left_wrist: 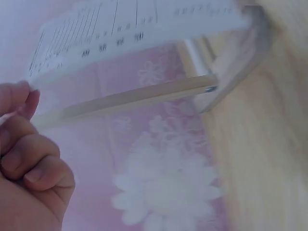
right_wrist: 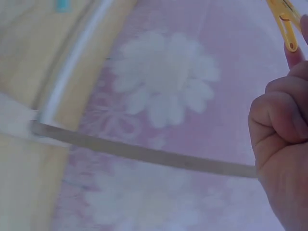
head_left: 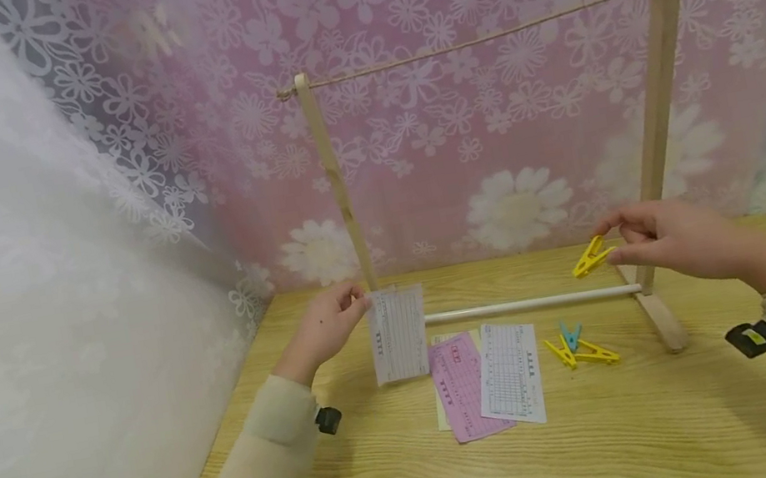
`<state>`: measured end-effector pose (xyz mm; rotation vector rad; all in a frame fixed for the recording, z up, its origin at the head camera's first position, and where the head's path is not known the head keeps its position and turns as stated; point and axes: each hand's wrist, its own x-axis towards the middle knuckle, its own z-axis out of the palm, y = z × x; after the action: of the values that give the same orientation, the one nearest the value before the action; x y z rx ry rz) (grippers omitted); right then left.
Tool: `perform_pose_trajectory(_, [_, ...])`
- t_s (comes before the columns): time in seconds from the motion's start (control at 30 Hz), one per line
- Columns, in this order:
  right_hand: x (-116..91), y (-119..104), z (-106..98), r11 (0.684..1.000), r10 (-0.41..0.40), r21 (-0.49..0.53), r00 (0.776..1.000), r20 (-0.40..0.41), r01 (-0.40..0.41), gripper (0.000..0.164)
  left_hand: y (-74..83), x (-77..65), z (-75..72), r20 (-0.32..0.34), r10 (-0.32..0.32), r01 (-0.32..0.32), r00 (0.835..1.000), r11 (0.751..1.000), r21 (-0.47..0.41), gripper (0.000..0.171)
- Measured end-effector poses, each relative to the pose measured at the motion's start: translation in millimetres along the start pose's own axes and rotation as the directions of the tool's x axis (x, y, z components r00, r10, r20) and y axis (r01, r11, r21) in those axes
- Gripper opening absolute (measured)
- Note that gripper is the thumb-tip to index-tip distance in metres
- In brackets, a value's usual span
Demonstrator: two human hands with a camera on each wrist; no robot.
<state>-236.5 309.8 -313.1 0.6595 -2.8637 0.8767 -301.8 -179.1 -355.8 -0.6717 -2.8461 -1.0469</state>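
Note:
My left hand (head_left: 325, 326) pinches a white printed paper slip (head_left: 399, 336) by its upper left corner, and the slip hangs upright in front of the left wooden post. In the left wrist view, thumb and forefinger meet at the edge of the slip (left_wrist: 130, 36), with the other fingers curled in. Beside the right post, my right hand (head_left: 691, 242) holds a yellow clothespin (head_left: 590, 258) by its handle ends between thumb and forefinger. The right wrist view shows that clothespin (right_wrist: 284, 21) only partly, cut off at the top edge.
A wooden frame has a left post (head_left: 337, 183), a right post (head_left: 661, 91), a cord (head_left: 487, 40) across the top and a white rod (head_left: 531, 304) low down. On the table lie a pink slip (head_left: 461, 395), a white slip (head_left: 510, 374), yellow clothespins (head_left: 598, 356) and a blue clothespin (head_left: 571, 336).

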Motion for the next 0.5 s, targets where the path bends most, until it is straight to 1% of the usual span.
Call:
perform_pose_trajectory(0.1, [11,-15,-13,0.999,-0.027,-0.041,0.999,-0.03,0.026,0.034,9.6,5.1,-9.3,-0.08,0.035,-0.034,0.996,0.999,0.014,0.016])
perform_pose_trajectory(0.2, [22,-31,-26,0.996,-0.057,-0.069,0.996,-0.063,0.053,0.033,21.0,9.9,-20.4,-0.142,0.062,-0.058,0.988,0.998,0.035,0.016])
perform_pose_trajectory(0.27, [30,-44,-35,0.994,-0.078,-0.086,0.994,-0.081,0.071,0.033,29.5,13.3,-28.2,-0.169,0.075,-0.067,0.983,0.996,0.053,0.017])
perform_pose_trajectory(0.33, [38,-58,-45,0.989,-0.1,-0.115,0.991,-0.093,0.089,0.033,38.5,16.6,-36.1,-0.182,0.079,-0.067,0.98,0.995,0.068,0.017])
perform_pose_trajectory(0.5, [60,-95,-68,0.97,-0.143,-0.208,0.986,-0.082,0.123,0.035,60.9,24.9,-55.4,-0.225,0.095,-0.073,0.97,0.992,0.103,0.021])
